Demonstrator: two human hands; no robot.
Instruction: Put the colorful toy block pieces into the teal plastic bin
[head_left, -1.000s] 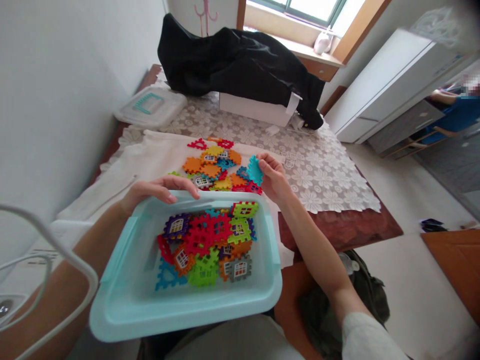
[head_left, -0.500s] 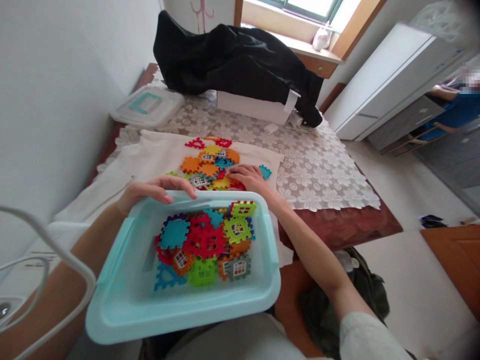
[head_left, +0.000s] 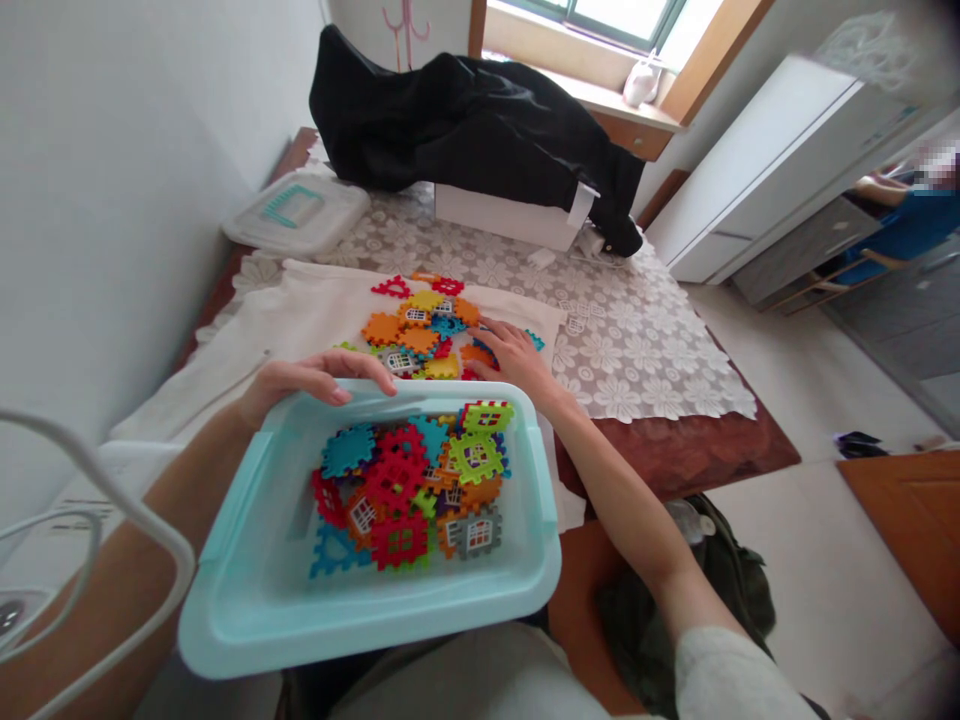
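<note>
Nothing legible on the turquoise plastic tray (head_left: 367, 640) or interlocking toy pieces (head_left: 397, 482); faint print on white panel (head_left: 82, 505) at 8 o'clock, too blurred to read.

The plastic tub (head_left: 367, 625) is pale aqua, and the interlocking building tiles (head_left: 397, 485) inside it run red, lime green, sky blue, orange, purple and grey, several with white window patterns. The loose tiles (head_left: 397, 335) on the plain white cloth (head_left: 285, 340) show orange, yellow, teal and red. Beyond them, the white lace tablecloth (head_left: 637, 370) carries a large floral pattern, and the maroon bedspread (head_left: 675, 460) shows a mottled pattern.
</note>
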